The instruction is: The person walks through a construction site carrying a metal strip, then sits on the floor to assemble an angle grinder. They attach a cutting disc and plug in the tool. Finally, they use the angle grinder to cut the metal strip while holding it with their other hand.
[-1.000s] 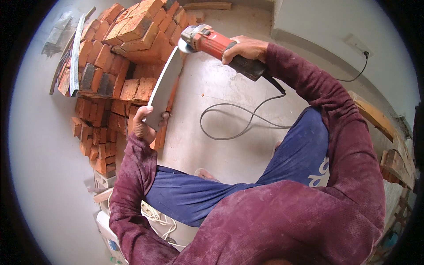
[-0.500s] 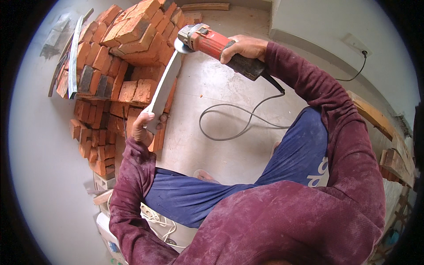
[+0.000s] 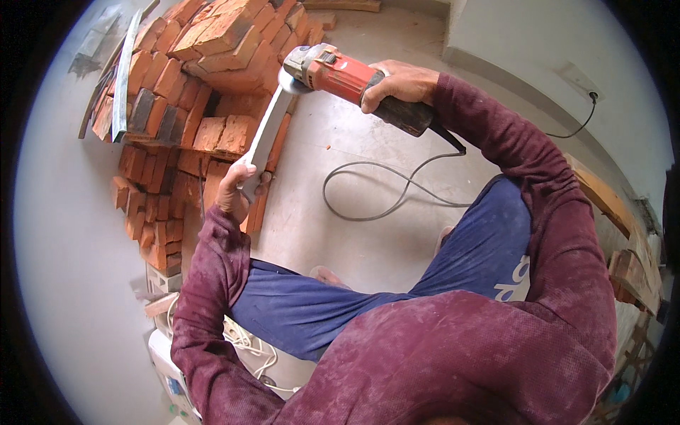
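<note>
My right hand (image 3: 404, 83) is closed round the body of a red and black angle grinder (image 3: 347, 76), its thumb lying across the near side. The grinder's pale disc (image 3: 292, 83) meets the far end of a long, narrow light-grey strip, which looks like a cut tile (image 3: 265, 134). Whether the disc touches the strip's edge or lies just over it, I cannot tell. Gripping the near end of that tile strip is my left hand (image 3: 234, 190), thumb on top and fingers underneath. The strip slants up and away, beside the bricks.
Stacked orange bricks (image 3: 212, 134) stand left, with a long metal bar (image 3: 125, 78) leaning on them. A looped grey cord (image 3: 365, 218) from the grinder lies on the floor (image 3: 368, 248). Wooden boards (image 3: 598, 188) are at the right; a white cable (image 3: 248, 347) lies lower left.
Both hands, the grinder and the tile strip sit slightly differently in view, the grinder a little right and lower. The disc stays at the strip's far end, and both grips hold.
</note>
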Demonstrator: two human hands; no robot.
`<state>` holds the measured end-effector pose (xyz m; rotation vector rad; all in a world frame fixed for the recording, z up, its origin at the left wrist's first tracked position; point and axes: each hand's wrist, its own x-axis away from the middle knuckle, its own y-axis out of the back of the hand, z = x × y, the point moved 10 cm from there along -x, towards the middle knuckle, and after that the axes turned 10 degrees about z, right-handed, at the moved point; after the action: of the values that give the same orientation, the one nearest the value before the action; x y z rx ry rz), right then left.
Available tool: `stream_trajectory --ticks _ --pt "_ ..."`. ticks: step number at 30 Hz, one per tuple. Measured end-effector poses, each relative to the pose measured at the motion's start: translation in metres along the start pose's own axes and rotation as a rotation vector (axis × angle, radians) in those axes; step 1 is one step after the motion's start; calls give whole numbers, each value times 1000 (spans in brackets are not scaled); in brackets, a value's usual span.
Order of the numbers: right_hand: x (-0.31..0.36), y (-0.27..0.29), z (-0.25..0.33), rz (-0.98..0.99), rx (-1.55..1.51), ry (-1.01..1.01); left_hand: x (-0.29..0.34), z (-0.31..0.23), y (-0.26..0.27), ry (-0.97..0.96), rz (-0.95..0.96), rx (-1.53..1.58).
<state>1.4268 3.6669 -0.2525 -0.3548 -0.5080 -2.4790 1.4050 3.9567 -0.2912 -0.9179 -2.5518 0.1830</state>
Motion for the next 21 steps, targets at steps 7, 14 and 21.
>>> stream_trajectory --ticks 7,14,21 --pt "4 -15 10 37 35 16 1 -2 -6 47 -67 -40" --pt "0 -15 7 55 -46 50 0 -3 -9 39 -54 -75" --pt "-4 25 -32 -136 -153 -21 19 -3 -3 45 126 250"
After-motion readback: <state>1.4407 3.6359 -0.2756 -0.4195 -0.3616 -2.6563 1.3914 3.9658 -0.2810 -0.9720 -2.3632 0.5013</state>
